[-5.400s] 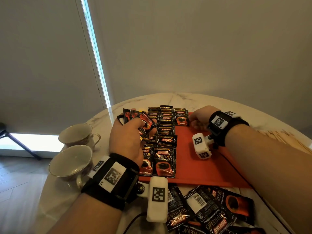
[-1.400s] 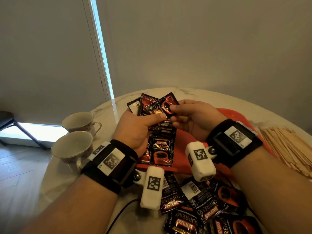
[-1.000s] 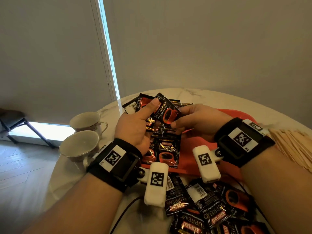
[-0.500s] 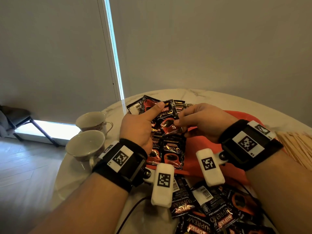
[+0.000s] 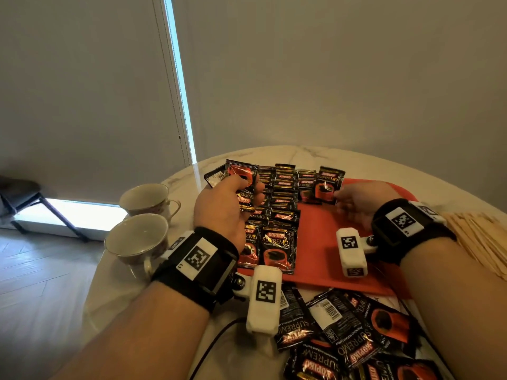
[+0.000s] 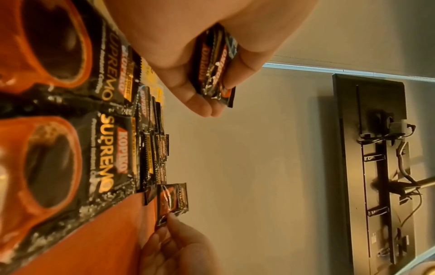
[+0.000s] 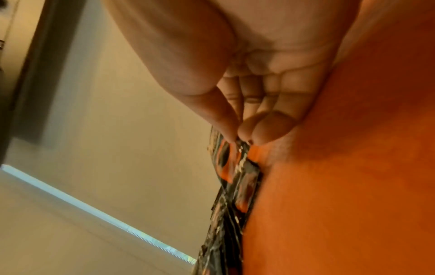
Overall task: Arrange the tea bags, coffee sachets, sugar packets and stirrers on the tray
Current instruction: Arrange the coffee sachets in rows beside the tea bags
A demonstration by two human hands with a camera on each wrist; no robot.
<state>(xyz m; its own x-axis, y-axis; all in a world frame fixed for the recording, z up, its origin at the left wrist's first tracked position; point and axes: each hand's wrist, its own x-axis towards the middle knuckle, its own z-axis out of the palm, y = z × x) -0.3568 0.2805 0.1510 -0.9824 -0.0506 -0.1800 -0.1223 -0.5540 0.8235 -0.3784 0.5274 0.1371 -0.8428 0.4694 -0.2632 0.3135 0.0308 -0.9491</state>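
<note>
Laying coffee sachets in rows on the red tray (image 5: 329, 242): the right hand (image 5: 362, 198) pinches one sachet (image 5: 327, 185) at the tray's far edge, beside the rows. The left hand (image 5: 219, 212) grips a spare stack (image 5: 242, 182). Next, probably, it must be set down flat and aligned.
</note>
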